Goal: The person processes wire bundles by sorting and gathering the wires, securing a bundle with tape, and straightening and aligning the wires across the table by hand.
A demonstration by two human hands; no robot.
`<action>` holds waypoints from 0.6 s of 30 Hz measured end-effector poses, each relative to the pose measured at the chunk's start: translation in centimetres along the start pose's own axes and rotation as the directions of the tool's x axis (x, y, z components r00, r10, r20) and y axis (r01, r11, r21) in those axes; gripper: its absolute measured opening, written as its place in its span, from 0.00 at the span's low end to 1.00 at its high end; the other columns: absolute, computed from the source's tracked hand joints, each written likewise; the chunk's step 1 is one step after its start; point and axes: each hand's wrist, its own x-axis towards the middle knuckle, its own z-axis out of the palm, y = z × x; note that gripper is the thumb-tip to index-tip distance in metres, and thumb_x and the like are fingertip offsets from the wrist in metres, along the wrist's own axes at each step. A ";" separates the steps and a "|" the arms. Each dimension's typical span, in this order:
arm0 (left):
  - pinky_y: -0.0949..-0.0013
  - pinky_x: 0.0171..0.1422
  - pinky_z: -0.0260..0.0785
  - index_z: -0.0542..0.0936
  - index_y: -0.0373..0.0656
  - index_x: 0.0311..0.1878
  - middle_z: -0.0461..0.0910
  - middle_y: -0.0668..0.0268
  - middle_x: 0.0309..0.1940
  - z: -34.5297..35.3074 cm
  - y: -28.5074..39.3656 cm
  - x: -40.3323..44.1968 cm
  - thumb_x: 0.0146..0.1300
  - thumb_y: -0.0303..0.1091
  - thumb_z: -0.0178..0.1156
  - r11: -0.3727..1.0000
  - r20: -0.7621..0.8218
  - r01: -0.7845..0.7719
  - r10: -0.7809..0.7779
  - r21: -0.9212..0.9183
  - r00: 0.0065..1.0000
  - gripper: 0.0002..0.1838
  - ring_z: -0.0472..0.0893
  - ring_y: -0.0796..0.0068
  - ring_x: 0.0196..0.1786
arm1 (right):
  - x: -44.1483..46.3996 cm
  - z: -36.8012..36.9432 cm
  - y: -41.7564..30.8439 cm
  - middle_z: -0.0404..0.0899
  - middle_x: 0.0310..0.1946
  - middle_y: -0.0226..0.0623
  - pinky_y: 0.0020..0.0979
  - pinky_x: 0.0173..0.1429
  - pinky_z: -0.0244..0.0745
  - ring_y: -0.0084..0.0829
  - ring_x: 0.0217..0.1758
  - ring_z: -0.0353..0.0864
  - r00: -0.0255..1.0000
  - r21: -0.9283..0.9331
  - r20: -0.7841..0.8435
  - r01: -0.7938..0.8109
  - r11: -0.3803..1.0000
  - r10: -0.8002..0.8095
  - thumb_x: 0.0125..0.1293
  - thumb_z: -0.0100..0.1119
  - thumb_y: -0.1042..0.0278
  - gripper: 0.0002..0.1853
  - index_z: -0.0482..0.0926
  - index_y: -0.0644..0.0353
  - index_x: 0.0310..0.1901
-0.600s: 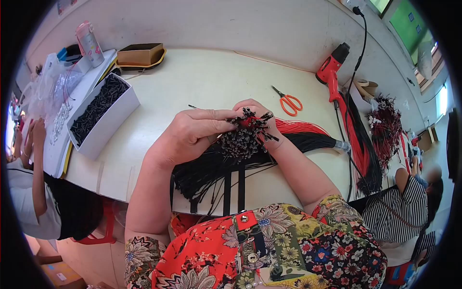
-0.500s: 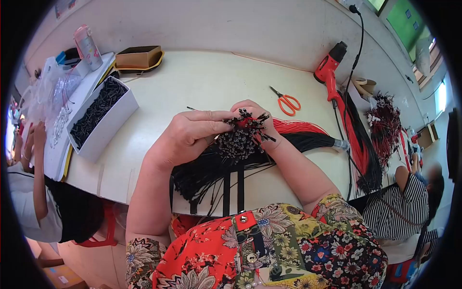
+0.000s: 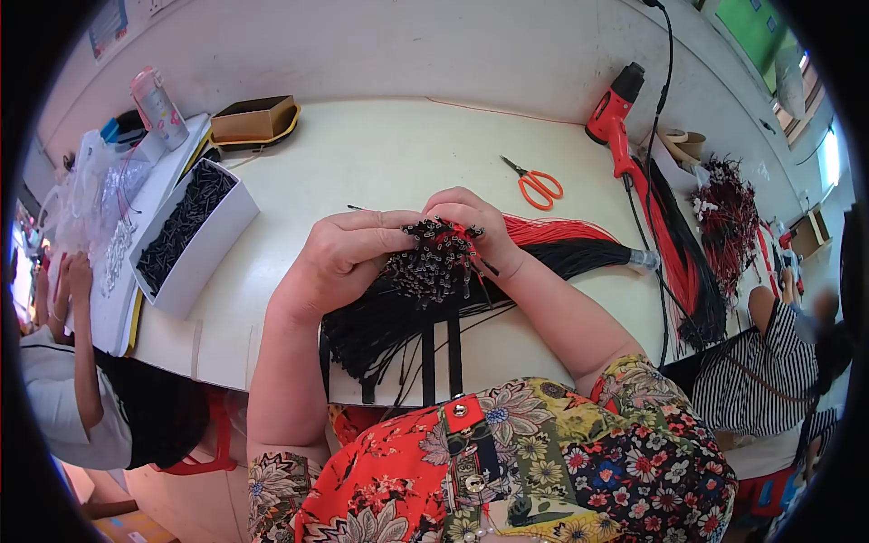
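Note:
Between my two hands is a thick bundle of black-tipped wires (image 3: 433, 262), its cut-looking ends facing me. My left hand (image 3: 348, 253) is closed round the bundle's left side, fingers pointing right. On its upper right side my right hand (image 3: 475, 226) grips the same bundle, with a little red showing between the ends. Below and behind the hands, a long hank of black wires (image 3: 579, 257) and red wires (image 3: 552, 230) lies across the table, bound with clear wrap at its right end. A thin black-tipped piece sticks out above my left hand.
Orange-handled scissors (image 3: 540, 187) lie beyond my right hand. A white box of black tubes (image 3: 213, 244) stands left, a brown box (image 3: 253, 118) behind it. At right are a red heat gun (image 3: 614, 122) and more wire bundles (image 3: 692, 271). People sit at both sides.
The ends of the held bundle have drawn closer together, with fewer splaying out at the upper right. Both hands have shifted slightly left, still holding it. The view has turned a little.

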 end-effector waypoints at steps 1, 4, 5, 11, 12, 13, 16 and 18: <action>0.68 0.44 0.76 0.82 0.38 0.37 0.84 0.59 0.42 0.0 -0.1 0.0 0.41 0.11 0.56 1.000 -0.006 -0.003 0.003 0.000 1.000 0.18 0.84 0.61 0.41 | -0.1 0.1 0.1 0.78 0.39 0.35 0.32 0.47 0.75 0.38 0.43 0.78 1.000 0.008 0.000 -0.007 1.000 0.007 0.46 0.65 0.79 0.18 0.75 0.57 0.42; 0.68 0.44 0.76 0.82 0.38 0.37 0.84 0.59 0.42 0.1 -0.1 0.0 0.41 0.10 0.56 1.000 -0.007 -0.009 0.009 0.007 1.000 0.18 0.84 0.61 0.41 | 0.0 0.1 -0.2 0.78 0.39 0.34 0.32 0.46 0.74 0.38 0.42 0.78 1.000 -0.006 -0.004 -0.013 1.000 0.013 0.47 0.65 0.79 0.17 0.75 0.57 0.41; 0.68 0.44 0.76 0.82 0.38 0.37 0.84 0.59 0.42 0.1 -0.1 0.0 0.41 0.10 0.56 1.000 -0.005 -0.010 0.011 0.011 1.000 0.18 0.84 0.61 0.41 | 0.1 0.1 -0.3 0.78 0.39 0.34 0.32 0.46 0.74 0.38 0.42 0.78 1.000 -0.018 -0.006 -0.011 1.000 0.011 0.47 0.64 0.79 0.17 0.76 0.57 0.41; 0.68 0.45 0.76 0.82 0.38 0.37 0.84 0.59 0.43 0.1 -0.2 0.1 0.43 0.10 0.55 1.000 -0.014 -0.005 0.005 0.001 1.000 0.18 0.84 0.61 0.42 | 0.3 0.1 -0.5 0.78 0.38 0.34 0.33 0.47 0.74 0.38 0.42 0.78 1.000 -0.046 -0.022 0.004 0.999 -0.005 0.47 0.64 0.79 0.16 0.75 0.57 0.40; 0.68 0.45 0.76 0.82 0.38 0.37 0.84 0.59 0.43 0.1 -0.2 0.0 0.43 0.10 0.54 1.000 -0.012 0.004 -0.004 -0.003 1.000 0.18 0.84 0.61 0.42 | 0.3 0.2 -0.5 0.78 0.38 0.34 0.33 0.46 0.74 0.38 0.42 0.78 1.000 -0.046 -0.022 0.002 0.999 -0.003 0.47 0.64 0.80 0.16 0.75 0.57 0.40; 0.68 0.46 0.76 0.82 0.38 0.37 0.84 0.59 0.43 0.0 -0.3 0.0 0.43 0.10 0.54 1.000 -0.011 0.012 -0.012 -0.006 1.000 0.18 0.84 0.60 0.42 | 0.3 0.2 -0.5 0.78 0.38 0.34 0.33 0.46 0.74 0.38 0.42 0.78 1.000 -0.046 -0.022 0.000 0.999 -0.001 0.47 0.64 0.80 0.16 0.75 0.57 0.40; 0.68 0.46 0.77 0.82 0.37 0.38 0.84 0.58 0.43 0.0 -0.5 0.0 0.44 0.10 0.54 1.000 -0.017 0.018 -0.018 -0.019 1.000 0.18 0.84 0.60 0.43 | 0.3 0.3 -0.3 0.78 0.38 0.35 0.33 0.46 0.74 0.38 0.42 0.78 1.000 -0.043 -0.028 0.008 0.999 -0.010 0.47 0.64 0.80 0.17 0.75 0.58 0.40; 0.68 0.46 0.77 0.82 0.37 0.38 0.84 0.57 0.43 0.1 -0.6 -0.1 0.44 0.10 0.53 1.000 -0.027 0.016 -0.017 -0.024 0.999 0.18 0.84 0.59 0.43 | 0.2 0.5 0.0 0.78 0.38 0.35 0.33 0.46 0.74 0.38 0.41 0.78 0.999 -0.028 -0.034 0.016 0.999 -0.017 0.47 0.63 0.81 0.17 0.75 0.58 0.40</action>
